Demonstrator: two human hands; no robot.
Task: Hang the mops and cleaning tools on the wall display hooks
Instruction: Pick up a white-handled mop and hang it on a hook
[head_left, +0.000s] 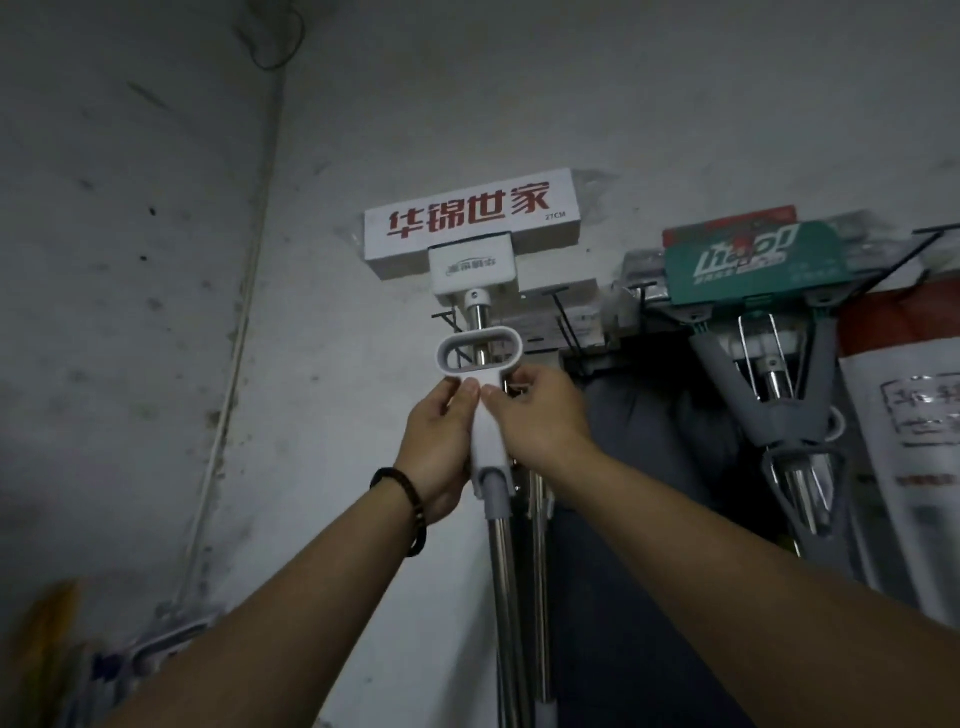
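While both hands clamp its white pull handle, left hand, right hand, mop upright, head topmost.

Boxed mop hangs left of sleeved mop.

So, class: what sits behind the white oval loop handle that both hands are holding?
Through the white oval loop handle a shiny metal pole and black wire hooks show against the grey wall. The left hand and right hand hide whatever lies lower.
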